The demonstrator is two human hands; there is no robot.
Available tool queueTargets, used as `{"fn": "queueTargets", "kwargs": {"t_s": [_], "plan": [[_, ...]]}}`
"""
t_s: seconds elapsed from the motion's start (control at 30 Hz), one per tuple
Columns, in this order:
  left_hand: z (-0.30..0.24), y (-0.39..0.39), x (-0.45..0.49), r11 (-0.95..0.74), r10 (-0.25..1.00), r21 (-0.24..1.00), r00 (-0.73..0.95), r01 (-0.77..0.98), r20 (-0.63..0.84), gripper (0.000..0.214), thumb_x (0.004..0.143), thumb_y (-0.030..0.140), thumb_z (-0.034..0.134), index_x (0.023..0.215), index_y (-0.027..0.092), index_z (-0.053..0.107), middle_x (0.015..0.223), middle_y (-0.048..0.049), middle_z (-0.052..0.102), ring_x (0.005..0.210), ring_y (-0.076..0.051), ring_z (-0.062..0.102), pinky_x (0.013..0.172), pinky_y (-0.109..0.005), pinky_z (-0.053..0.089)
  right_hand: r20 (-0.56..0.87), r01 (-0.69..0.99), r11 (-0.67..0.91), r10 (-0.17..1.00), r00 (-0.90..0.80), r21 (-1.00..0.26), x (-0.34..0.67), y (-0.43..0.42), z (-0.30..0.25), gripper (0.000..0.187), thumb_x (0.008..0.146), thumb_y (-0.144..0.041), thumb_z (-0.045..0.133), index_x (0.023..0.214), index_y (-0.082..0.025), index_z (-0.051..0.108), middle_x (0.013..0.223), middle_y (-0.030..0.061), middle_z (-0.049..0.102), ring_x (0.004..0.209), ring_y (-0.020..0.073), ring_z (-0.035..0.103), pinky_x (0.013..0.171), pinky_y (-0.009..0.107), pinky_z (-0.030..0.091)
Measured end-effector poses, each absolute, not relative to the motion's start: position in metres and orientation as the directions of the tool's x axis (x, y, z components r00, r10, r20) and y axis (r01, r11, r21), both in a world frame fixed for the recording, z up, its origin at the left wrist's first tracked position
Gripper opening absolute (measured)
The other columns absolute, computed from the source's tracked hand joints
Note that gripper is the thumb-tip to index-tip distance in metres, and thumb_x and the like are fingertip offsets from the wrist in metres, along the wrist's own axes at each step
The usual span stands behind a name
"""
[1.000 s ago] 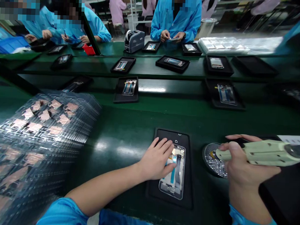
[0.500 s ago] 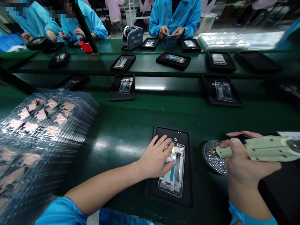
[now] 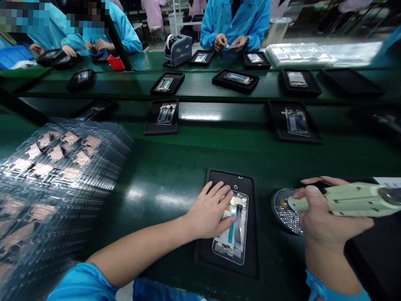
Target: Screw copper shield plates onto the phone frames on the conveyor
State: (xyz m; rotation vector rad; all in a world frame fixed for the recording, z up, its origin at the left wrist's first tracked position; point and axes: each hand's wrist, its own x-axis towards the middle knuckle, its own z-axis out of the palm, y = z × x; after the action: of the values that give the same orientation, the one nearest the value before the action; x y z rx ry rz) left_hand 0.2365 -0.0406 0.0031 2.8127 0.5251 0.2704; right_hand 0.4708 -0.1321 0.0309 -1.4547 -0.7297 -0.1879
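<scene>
Phone frame (image 3: 235,235) lies in black tray (image 3: 211,261), near centre. Left hand (image 3: 211,212) rests over its left edge, fingers slightly spread. Near right, right hand (image 3: 323,220) wraps pale-green driver (image 3: 353,199), tip at round dish (image 3: 286,218); contact unclear. Step in hand looks like steadying frame, driver at dish; next move seems to call for a controlled tip. Green bench (image 3: 153,175) is glossy; left, transparent trays (image 3: 113,138) hold coppery pieces (image 3: 43,169). Far: similar frames (image 3: 166,114), tape dispenser (image 3: 178,51), blue-sleeved co-worker (image 3: 234,22).
</scene>
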Motion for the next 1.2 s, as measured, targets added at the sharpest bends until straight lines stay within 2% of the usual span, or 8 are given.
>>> {"fn": "queueTargets", "kwargs": {"t_s": [0.23, 0.63, 1.2], "plan": [[0.0017, -0.0396, 0.2358, -0.898, 0.374, 0.304, 0.915, 0.317, 0.151, 0.065, 0.104, 0.056, 0.046, 0.150, 0.011, 0.048, 0.159, -0.0137, 0.048, 0.153, -0.031, 0.035, 0.129, -0.050, 0.022, 0.547, 0.542, 0.106, 0.295, 0.784, -0.834, 0.4706, -0.1322, 0.0295, 0.035, 0.076, -0.042, 0.078, 0.097, -0.016, 0.066, 0.079, 0.0042, 0.067, 0.052, 0.0209, 0.063, 0.055, 0.040, 0.057], [-0.0016, -0.0402, 0.2358, -0.901, 0.376, 0.301, 0.909, 0.313, 0.181, 0.064, 0.103, 0.056, 0.047, 0.149, 0.011, 0.049, 0.158, -0.0137, 0.049, 0.152, -0.031, 0.038, 0.129, -0.051, 0.022, 0.574, 0.544, 0.184, 0.299, 0.762, -0.818, 0.4710, -0.1310, 0.0290, 0.029, 0.076, -0.033, 0.081, 0.095, -0.015, 0.068, 0.075, 0.0037, 0.066, 0.056, 0.0229, 0.065, 0.055, 0.039, 0.055], [-0.0016, -0.0402, 0.2356, -0.896, 0.380, 0.318, 0.907, 0.311, 0.182, 0.064, 0.103, 0.055, 0.048, 0.149, 0.011, 0.050, 0.157, -0.0141, 0.050, 0.151, -0.032, 0.039, 0.128, -0.050, 0.024, 0.563, 0.546, 0.143, 0.291, 0.774, -0.825, 0.4669, -0.1307, 0.0307, 0.028, 0.077, -0.036, 0.079, 0.094, -0.016, 0.068, 0.076, 0.0040, 0.066, 0.054, 0.0217, 0.063, 0.056, 0.040, 0.055]]}}
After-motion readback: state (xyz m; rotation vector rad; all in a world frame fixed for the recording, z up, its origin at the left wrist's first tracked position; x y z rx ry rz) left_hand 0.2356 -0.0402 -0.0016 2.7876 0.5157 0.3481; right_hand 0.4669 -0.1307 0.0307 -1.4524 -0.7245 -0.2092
